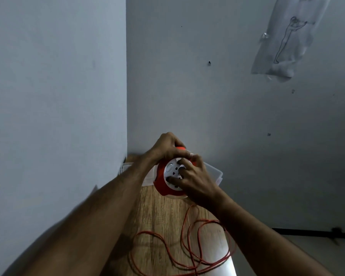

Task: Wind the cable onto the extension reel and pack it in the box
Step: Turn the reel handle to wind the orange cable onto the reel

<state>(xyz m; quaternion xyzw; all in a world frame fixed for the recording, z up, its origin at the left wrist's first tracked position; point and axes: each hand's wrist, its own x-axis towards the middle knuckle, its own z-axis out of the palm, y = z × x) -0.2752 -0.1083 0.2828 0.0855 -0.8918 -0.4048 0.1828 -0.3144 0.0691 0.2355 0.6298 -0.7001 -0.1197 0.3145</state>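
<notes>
Head view, single entry. Extension reel (170,176): orange drum with a white socket face, held up between both hands above the wooden tabletop (157,216), just in front of the box. Left hand (165,146): curled over the upper rim of the reel, fingers wrapped down its far side, gripping the housing. Right hand (191,176): fingers (179,172) spread and bent onto the white face, tips set among the sockets, apparently to turn that face against the housing; whether they hook into a recess cannot be told. Cable (187,246): thin orange flex, leaving the reel's lower edge beneath the right hand and lying in several loose overlapping loops on the tabletop nearer the person, between the two forearms; most of it looks unwound. Box (213,172): clear plastic, beyond and below the hands at the wall corner, largely hidden by them; lid state not visible. Handling, judged: the reel is likely rigid, smooth plastic, light enough to hold aloft, prone to slip unless held at the rim; the cable is limp and springy, liable to snag where loops cross, best guided near the drum.
</notes>
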